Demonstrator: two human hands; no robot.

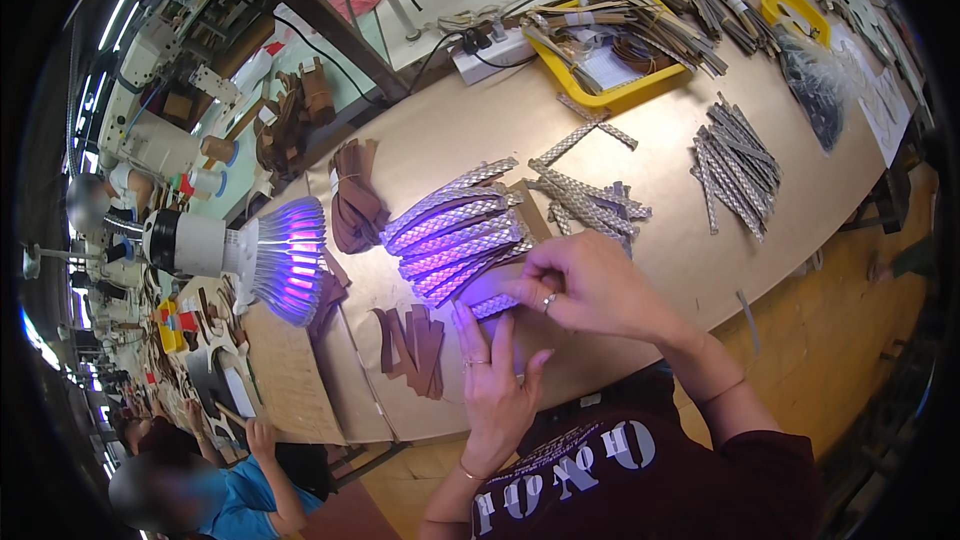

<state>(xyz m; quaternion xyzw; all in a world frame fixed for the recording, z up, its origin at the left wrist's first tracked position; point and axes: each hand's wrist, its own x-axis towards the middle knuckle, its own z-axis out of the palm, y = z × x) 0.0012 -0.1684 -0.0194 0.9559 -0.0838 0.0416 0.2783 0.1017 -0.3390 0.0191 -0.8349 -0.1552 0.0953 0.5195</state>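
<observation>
While I watch through the head camera from far off, the worktable: a tan-topped surface slanting across my view, strips laid over much of it.
Co-worker in a blue shirt: at the lower left, well apart from the hands I follow.
Lamp: finned and glowing violet, left of the work.
Yellow tray: at the table's far side, heaped with long, thin strips.
Fanned braided strips: side by side between lamp and right hand, tinted purple by the light.
Left hand: fingers extended, thumb apart, fingertips against the near edge of the work.
Right hand: curled, thumb and fingers drawn together over the work; I cannot tell whether they grip it.
Bundle of braided strips: to the right, well apart from the hands.
Brown strap bundle: just beyond the lamp, left of the fan.
Flat brown pieces: overlapping, left of the left hand.
Braided strip at the fingertips: between both hands, at the fan's near edge, partly hidden.
Ring: on a right-hand finger.
</observation>
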